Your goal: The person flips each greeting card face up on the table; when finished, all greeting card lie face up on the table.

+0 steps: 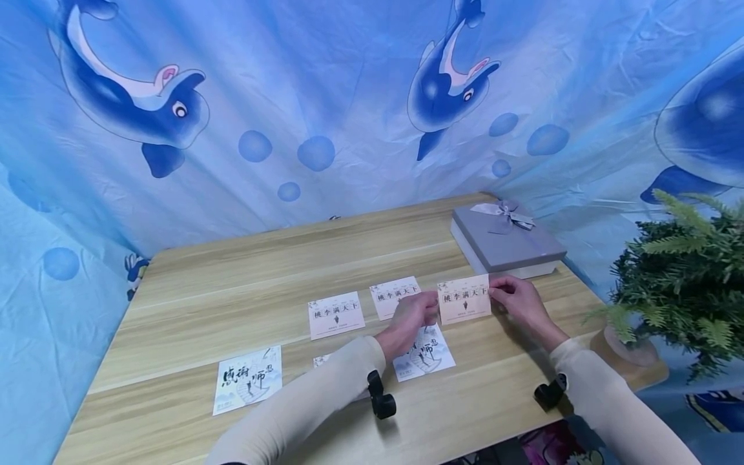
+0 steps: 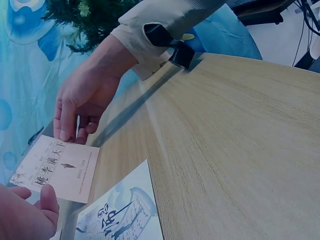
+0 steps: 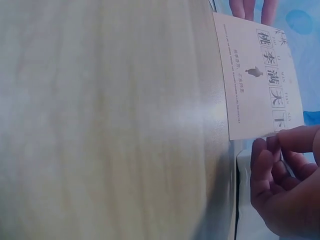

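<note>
Above the tabletop, a pale card (image 1: 465,299) with Chinese characters and a small dark figure is held tilted up. My right hand (image 1: 517,302) pinches its right edge between thumb and fingers. At its left edge is my left hand (image 1: 411,321); its fingers (image 3: 250,9) extend straight past that edge in the right wrist view. Whether they touch the card cannot be made out. Beneath the left hand lie a matching card (image 1: 386,298) and a blue-white calligraphy card (image 1: 427,361), both partly covered.
Another matching card (image 1: 336,316) and a calligraphy card (image 1: 247,381) lie farther left. The left sleeve mostly hides one more card (image 1: 321,360). A grey gift box (image 1: 514,242) with a ribbon bow stands at the back right. A green potted plant (image 1: 686,284) stands at the right edge.
</note>
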Action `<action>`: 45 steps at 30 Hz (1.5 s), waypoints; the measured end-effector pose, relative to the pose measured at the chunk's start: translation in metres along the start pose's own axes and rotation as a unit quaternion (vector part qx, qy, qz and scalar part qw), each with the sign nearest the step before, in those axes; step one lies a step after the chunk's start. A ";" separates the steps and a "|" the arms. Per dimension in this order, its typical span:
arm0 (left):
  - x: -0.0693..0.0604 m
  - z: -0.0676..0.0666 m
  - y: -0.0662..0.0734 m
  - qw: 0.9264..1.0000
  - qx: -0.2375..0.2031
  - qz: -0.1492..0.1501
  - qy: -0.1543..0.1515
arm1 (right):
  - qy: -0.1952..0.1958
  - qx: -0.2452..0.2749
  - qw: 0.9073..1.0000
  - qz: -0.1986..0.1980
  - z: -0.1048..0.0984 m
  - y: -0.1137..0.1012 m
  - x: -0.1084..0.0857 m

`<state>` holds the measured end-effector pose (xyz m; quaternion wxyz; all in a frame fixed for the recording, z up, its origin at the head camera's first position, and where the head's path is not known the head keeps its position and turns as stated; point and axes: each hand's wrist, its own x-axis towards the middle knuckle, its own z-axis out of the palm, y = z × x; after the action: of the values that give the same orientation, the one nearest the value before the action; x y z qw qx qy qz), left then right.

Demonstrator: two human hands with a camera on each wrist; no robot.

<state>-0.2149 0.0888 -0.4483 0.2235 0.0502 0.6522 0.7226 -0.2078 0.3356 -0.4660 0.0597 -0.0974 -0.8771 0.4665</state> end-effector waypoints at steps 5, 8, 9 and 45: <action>0.002 0.000 0.000 1.000 0.010 0.000 0.006 | -0.011 0.015 1.000 -0.001 -0.001 0.001 0.000; 0.003 0.000 0.000 1.000 0.005 0.000 0.009 | -0.012 0.025 1.000 0.003 -0.003 0.000 0.000; 0.003 0.000 -0.001 1.000 -0.002 -0.002 0.007 | -0.013 0.025 1.000 0.003 -0.004 0.000 0.000; 0.006 0.002 -0.011 0.997 -0.078 -0.027 -0.009 | -0.027 -0.022 0.998 0.043 -0.002 0.002 -0.005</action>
<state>-0.2164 0.0933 -0.4594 0.2521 0.0210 0.5927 0.7647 -0.2025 0.3369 -0.4664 0.0134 -0.1239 -0.8833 0.4519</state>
